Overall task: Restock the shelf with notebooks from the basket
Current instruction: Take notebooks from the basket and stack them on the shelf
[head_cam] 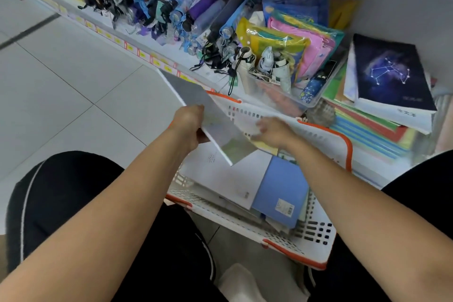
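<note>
notebook [208, 115] in left grip [187, 124], above basket [316, 235]

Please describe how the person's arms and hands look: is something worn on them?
Both forearms are bare, with no sleeves in view. The left hand has a thin orange band at its wrist. The right hand shows no ring, watch or glove, though it is blurred.

Bright even indoor light, soft shadows, motion blur, wide-angle bending at edges
</note>
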The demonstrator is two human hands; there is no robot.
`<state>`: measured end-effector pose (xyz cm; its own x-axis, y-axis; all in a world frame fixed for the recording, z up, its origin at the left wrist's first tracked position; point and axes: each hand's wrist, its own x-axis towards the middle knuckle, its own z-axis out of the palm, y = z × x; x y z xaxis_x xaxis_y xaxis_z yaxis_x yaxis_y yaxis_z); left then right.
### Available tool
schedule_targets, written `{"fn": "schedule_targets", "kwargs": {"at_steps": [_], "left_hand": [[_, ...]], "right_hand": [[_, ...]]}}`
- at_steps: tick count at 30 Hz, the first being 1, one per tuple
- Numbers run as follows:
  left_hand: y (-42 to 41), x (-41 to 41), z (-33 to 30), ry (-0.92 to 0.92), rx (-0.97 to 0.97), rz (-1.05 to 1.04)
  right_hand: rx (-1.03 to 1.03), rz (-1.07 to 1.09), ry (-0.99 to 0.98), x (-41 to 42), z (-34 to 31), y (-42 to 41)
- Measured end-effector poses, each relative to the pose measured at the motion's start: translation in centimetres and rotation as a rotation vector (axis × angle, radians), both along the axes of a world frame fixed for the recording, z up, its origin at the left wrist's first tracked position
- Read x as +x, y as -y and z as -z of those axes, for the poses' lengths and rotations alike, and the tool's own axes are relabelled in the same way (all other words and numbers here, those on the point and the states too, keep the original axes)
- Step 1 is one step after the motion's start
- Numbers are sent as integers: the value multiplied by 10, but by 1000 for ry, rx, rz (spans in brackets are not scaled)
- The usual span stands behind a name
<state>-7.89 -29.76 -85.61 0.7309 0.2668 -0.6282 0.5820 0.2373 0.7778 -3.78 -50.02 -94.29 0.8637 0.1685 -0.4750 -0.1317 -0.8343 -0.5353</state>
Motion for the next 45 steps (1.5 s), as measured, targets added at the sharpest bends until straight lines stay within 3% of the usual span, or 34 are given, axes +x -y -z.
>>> {"fn": "schedule_targets", "kwargs": {"at_steps": [3, 7, 13, 15, 18, 20, 23, 27, 31, 35, 38, 40, 42, 45], "left_hand": [[-7, 0, 2, -28, 94, 30], [-10, 0, 1, -10, 155, 47], [-11, -9, -9, 5, 294, 5], [-14, -10, -12, 4, 341, -33], [-20, -6, -14, 16, 391, -59], [-23, -2, -16, 39, 408, -76], [-22, -1, -27, 44, 311, -117], [-8, -5, -58, 127, -133, -74], [7, -1, -103, 230, -496, 24], [9, 2, -129, 425, -762, 94], [1, 7, -147, 529, -694, 148], [-6, 16, -163, 577, -535, 199], [-15, 31, -184, 611, -410, 165], [-28, 54, -222, 680, -345, 140]], "right_hand": [[-159, -29, -265, -38, 68, 6], [-293, -31, -52, -67, 107, -2], [-349, 15, -140, -47, 109, 0], [-289, 44, -175, -44, 110, 4], [22, 89, -160, -37, 80, 3], [187, 106, -29, -25, 33, 0], [179, 41, 427, -12, -67, -3], [61, -243, 1034, -44, -168, -26], [14, -572, 1388, -71, -199, -32], [82, -733, 1589, -67, -204, -22], [104, -836, 1551, -60, -211, -26], [203, -824, 1339, -50, -227, -19], [324, -583, 1012, -30, -258, -6], [333, 25, 672, 4, -309, 16]]}}
